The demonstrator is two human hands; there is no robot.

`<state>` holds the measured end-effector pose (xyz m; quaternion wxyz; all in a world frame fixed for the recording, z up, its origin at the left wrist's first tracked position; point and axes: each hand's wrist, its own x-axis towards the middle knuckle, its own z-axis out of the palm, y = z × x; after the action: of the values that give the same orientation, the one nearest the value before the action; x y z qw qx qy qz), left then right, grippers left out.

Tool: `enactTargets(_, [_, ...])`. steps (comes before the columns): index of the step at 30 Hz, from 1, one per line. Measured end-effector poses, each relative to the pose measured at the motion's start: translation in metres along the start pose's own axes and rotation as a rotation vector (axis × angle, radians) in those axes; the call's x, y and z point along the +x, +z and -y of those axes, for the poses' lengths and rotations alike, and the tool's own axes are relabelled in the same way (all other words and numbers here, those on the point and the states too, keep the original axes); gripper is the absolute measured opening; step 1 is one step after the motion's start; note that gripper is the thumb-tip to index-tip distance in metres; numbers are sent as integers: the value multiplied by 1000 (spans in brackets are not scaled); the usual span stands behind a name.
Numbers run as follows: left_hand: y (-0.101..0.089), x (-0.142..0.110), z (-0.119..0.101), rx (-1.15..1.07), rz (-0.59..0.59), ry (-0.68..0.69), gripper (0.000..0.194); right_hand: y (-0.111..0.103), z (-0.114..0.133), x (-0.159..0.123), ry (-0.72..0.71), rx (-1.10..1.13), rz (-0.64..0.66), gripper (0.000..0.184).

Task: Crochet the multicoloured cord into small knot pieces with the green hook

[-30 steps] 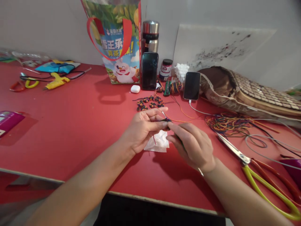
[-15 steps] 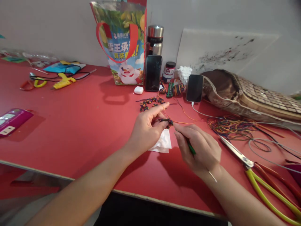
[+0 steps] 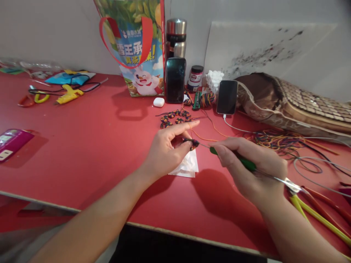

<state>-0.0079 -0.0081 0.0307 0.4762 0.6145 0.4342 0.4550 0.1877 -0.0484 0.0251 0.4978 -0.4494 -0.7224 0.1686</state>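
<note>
Between the thumb and fingers of my left hand is a small multicoloured crochet piece in dark, orange and red yarn; the index finger stretches out above it. My right hand grips a green-handled crochet hook, whose thin metal shaft points left and reaches the piece. Whether its tip is inside the stitches is too small to tell. An orange strand of yarn runs right from near my left fingers. Beneath lies a white paper packet. Several similar crocheted pieces lie just beyond my left hand.
Right of centre lie tangled yarn and large scissors, partly behind my right hand. A bag, two phones, a jar and a yarn ball stand at the back. A yellow glue gun lies left.
My right hand has moved right, away from my left hand, with the crochet hook; more of its handle and shaft now shows. My left hand still pinches the crochet piece. The view has shifted slightly.
</note>
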Motion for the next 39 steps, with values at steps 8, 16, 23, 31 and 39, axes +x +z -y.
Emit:
enactTargets(8, [-3,1,0,-161,58,-19,39,-8,4,8,388,336,-19,20])
enactTargets(16, [-5,3,6,-440,164,-107,34,-1,-6,14,513,771,24,20])
enactTargets(23, [1,3,7,-613,245,-134,42,8,-4,3,476,871,90,16])
enactTargets(31, [10,2,12,-732,60,-100,36,30,3,10,540,1040,-110,19])
enactTargets(39, [9,4,13,-743,3,-116,42,33,1,11,614,1111,-115,15])
